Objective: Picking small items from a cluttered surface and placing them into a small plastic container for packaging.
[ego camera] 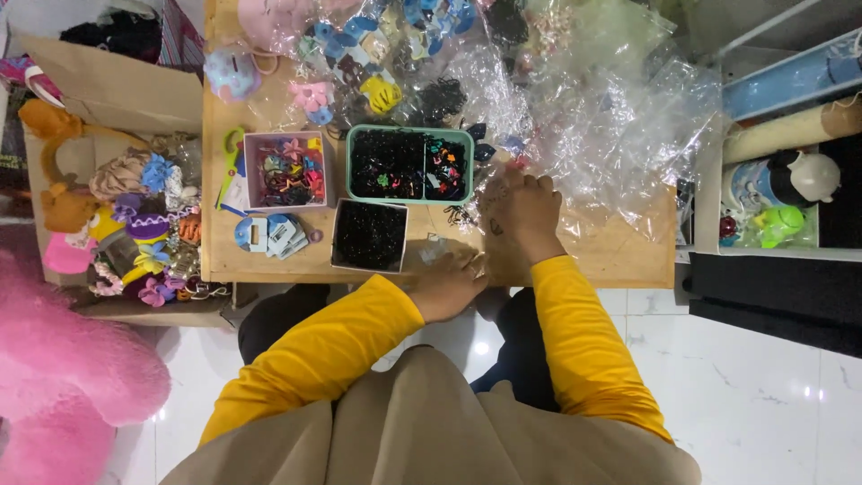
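Beside the green rectangular plastic tray (409, 163), the right hand (521, 213) lies knuckles-up, grip unclear; the left hand (449, 286) rests flat, fingers loosely apart, near the black square box (369, 235).

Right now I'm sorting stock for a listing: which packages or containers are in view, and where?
Green tray: table centre, rectangular, two compartments of dark clips.
Pink box: to its left, square, colourful clips.
Black box: front edge, square.
Clear bags: by right hand, crumpled.

Bright, even light is falling from overhead, leaving only faint shadows on the bench (584, 256). Glare is glinting off the clear plastic bags (611, 117) and the glossy white floor (745, 377). Small items are blurring slightly, and straight lines are bending near the edges.
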